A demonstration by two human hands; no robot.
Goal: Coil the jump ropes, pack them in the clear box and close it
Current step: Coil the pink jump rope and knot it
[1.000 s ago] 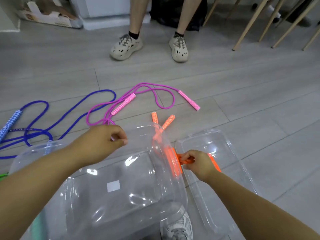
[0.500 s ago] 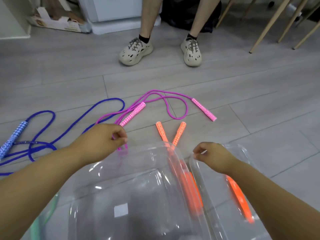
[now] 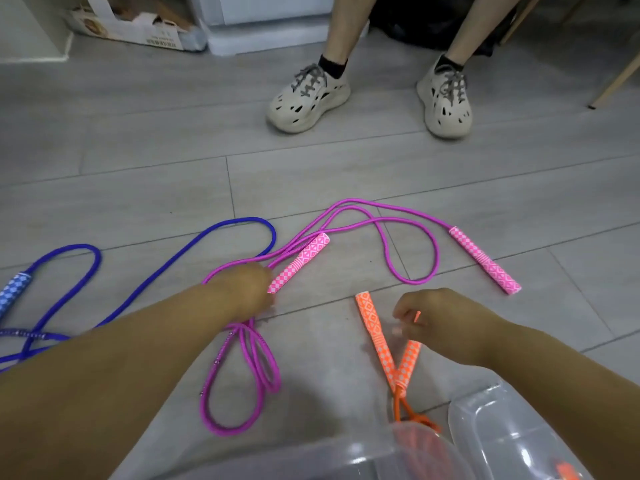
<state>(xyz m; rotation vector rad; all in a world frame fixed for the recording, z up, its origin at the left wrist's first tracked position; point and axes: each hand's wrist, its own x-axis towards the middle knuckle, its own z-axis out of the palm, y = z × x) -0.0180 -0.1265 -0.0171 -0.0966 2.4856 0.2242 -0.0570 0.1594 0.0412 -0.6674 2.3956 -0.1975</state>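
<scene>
gathering ropes mid-frame: left hand [image 3: 242, 289] curls on pink rope [image 3: 485, 261] where loops bunch, holding coil together; right hand [image 3: 440, 317] fingers [image 3: 405, 306] pinch orange rope [image 3: 375, 334] handle. box [image 3: 398, 455] bottom edge, open; blue rope [image 3: 242, 220] loose, left.

Left forearm: bare, reaching forward.
Left hand [image 3: 242, 289]: knuckles up, fingers curled on pink jump rope [image 3: 435, 252].
Right hand [image 3: 440, 317]: fingers curled over orange handle [image 3: 410, 358], grip unclear.
</scene>
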